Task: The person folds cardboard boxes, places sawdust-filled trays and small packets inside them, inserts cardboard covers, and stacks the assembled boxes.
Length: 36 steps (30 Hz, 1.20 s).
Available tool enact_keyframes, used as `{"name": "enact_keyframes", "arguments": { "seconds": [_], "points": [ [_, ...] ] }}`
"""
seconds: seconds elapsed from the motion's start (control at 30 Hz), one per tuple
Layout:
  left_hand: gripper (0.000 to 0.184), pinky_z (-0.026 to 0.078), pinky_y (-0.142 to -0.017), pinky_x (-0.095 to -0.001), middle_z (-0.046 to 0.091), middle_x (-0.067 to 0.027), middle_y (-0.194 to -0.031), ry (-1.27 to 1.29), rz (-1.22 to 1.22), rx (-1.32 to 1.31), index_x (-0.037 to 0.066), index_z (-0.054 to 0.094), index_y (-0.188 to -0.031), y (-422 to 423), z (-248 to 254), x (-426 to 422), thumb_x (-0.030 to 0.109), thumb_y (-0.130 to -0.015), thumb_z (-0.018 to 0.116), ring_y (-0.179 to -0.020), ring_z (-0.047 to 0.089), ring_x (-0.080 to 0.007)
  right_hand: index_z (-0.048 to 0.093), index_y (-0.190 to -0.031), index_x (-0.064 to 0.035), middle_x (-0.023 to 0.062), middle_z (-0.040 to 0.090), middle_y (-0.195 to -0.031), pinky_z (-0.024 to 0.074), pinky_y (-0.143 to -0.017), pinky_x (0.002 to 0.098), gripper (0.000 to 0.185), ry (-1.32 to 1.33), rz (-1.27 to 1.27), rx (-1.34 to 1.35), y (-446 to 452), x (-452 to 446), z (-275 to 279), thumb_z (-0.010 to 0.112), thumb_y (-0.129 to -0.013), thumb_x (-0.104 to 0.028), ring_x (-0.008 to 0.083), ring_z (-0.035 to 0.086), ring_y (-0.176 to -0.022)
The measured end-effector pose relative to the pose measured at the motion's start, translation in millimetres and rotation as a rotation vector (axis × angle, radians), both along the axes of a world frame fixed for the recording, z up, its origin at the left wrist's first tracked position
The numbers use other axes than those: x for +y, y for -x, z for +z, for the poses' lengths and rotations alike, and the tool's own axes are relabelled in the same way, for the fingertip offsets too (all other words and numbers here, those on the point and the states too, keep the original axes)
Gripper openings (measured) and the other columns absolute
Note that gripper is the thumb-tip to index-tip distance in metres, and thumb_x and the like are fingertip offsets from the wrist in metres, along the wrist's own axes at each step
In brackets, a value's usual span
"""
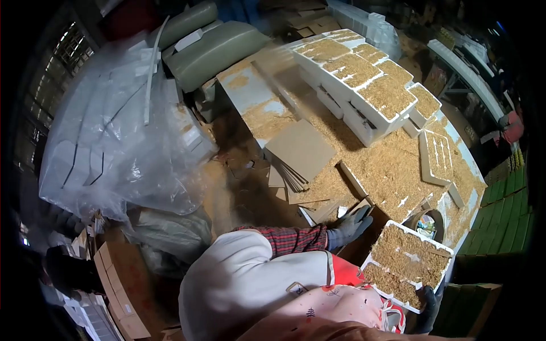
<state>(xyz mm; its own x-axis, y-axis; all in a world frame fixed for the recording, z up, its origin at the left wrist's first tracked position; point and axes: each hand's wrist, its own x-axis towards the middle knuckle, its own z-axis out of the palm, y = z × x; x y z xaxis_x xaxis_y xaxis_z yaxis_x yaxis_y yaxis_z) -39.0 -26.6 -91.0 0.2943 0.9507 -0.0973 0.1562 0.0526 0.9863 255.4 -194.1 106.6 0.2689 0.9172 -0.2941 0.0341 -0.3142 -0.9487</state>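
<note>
My left hand (348, 228), in a grey glove below a plaid cuff, has its fingers stretched out. It lies over the near side of an open brown cardboard box (376, 220), and I cannot tell if it touches the box. A white foam tray (453, 257) filled with sawdust-like shavings is tilted close to my body. My right hand (430, 304), in a dark glove, grips this tray by its lower right edge. Just beyond the tray sits a round tub (439, 223) with small bright items inside.
Shavings cover the worktable (369, 165). Stacked white trays (369, 133) of shavings stand at its far side, and another tray (436, 158) lies tilted at the right. Flat cardboard sheets (301, 150) are piled left of centre. Plastic-wrapped goods (114, 125) and green boxes (503, 210) flank the table.
</note>
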Motion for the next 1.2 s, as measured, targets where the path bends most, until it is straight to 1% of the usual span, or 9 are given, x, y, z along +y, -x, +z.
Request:
{"name": "enact_keyframes", "arguments": {
  "seconds": [0.3,0.37,0.4,0.6,0.73,0.93,1.0,1.1,1.2],
  "points": [
    [0.067,0.032,-0.113,-0.0421,0.033,-0.0283,-0.147,-0.132,-0.135,0.299,-0.001,0.025,-0.148,6,7,-1,0.01,-0.089,0.053,-0.135,0.037,-0.0404,0.027,-0.148,-0.0076,0.0058,0.064,-0.082,0.0418,-0.047,0.0229,0.063,0.153,0.122,-0.099,49,8,-70,0.059,-0.095,-0.018,0.0083,0.055,-0.058],
    [0.072,0.038,-0.106,-0.0392,0.045,-0.0312,-0.136,-0.515,-0.085,0.237,-0.005,0.026,-0.147,6,-22,-1,0.011,-0.083,0.057,-0.123,0.049,-0.0394,0.035,-0.142,-0.0049,0.0116,0.065,-0.081,0.0476,-0.053,0.0327,0.06,0.139,0.18,-0.558,48,-6,-84,0.063,-0.092,-0.023,0.0188,0.06,-0.06],
    [0.07,0.036,-0.108,-0.0394,0.044,-0.0307,-0.137,-0.297,-0.108,0.167,-0.007,0.028,-0.145,9,3,-2,0.01,-0.084,0.056,-0.126,0.046,-0.0399,0.04,-0.138,-0.003,0.015,0.065,-0.081,0.0503,-0.057,0.0382,0.059,0.176,0.226,-0.982,56,1,-77,0.065,-0.09,-0.025,0.0252,0.062,-0.061],
    [0.068,0.029,-0.114,-0.0395,0.031,-0.0306,-0.146,-0.519,-0.237,0.208,-0.007,0.021,-0.148,14,3,-1,0.006,-0.087,0.051,-0.135,0.035,-0.0428,0.061,-0.095,-0.0052,0.0162,0.065,-0.089,0.0548,-0.066,0.0381,0.033,0.222,0.481,-1.478,89,46,-61,0.07,-0.074,-0.029,0.0297,0.068,-0.079],
    [0.07,0.029,-0.114,-0.0417,0.028,-0.0313,-0.148,-0.556,-0.351,0.329,-0.006,0.014,-0.149,24,-7,1,0.019,-0.095,0.051,-0.135,0.035,-0.0431,0.047,-0.12,-0.0019,0.0229,0.058,-0.106,0.0533,-0.078,0.0434,0.059,0.325,0.65,-1.214,89,80,-102,0.075,-0.069,-0.013,0.0383,0.064,-0.091],
    [0.083,0.031,-0.111,-0.0447,0.032,-0.0259,-0.15,-0.194,-0.102,0.179,0.001,0.027,-0.149,53,2,71,0.051,-0.092,0.059,-0.137,0.035,-0.0384,0.045,-0.129,-0.0006,0.0257,0.058,-0.113,0.05,-0.087,0.0441,0.076,0.352,0.722,-1.046,53,83,-151,0.082,-0.069,-0.028,0.042,0.059,-0.103],
    [0.102,0.03,-0.11,-0.0511,0.028,-0.0246,-0.153,-0.424,0.139,0.91,0.007,0.024,-0.152,85,14,117,0.07,-0.08,0.06,-0.14,0.03,-0.0382,0.057,-0.118,-0.0006,0.0245,0.063,-0.109,0.05,-0.087,0.0439,0.064,0.271,0.86,-0.784,35,93,-143,0.084,-0.069,-0.032,0.0396,0.062,-0.101],
    [0.129,0.029,-0.106,-0.06,0.021,-0.0247,-0.155,0.02,0.236,1.464,0.011,0.016,-0.155,136,-16,166,0.089,-0.06,0.057,-0.143,0.023,-0.0397,0.071,-0.103,-0.0034,-0.0004,0.071,-0.086,0.0492,-0.062,0.0201,0.02,0.152,0.535,0.006,-12,132,-94,0.069,-0.089,-0.017,0.0052,0.061,-0.071],
    [0.126,0.031,-0.106,-0.0604,0.022,-0.0244,-0.155,0.138,0.16,1.486,0.014,0.018,-0.154,152,-35,168,0.088,-0.06,0.058,-0.142,0.024,-0.0407,0.07,-0.109,-0.0074,0.0138,0.071,-0.1,0.0515,-0.079,0.0358,0.038,0.064,0.159,-1.082,-62,190,-111,0.053,-0.096,-0.039,0.0261,0.067,-0.088]
  ]
}}
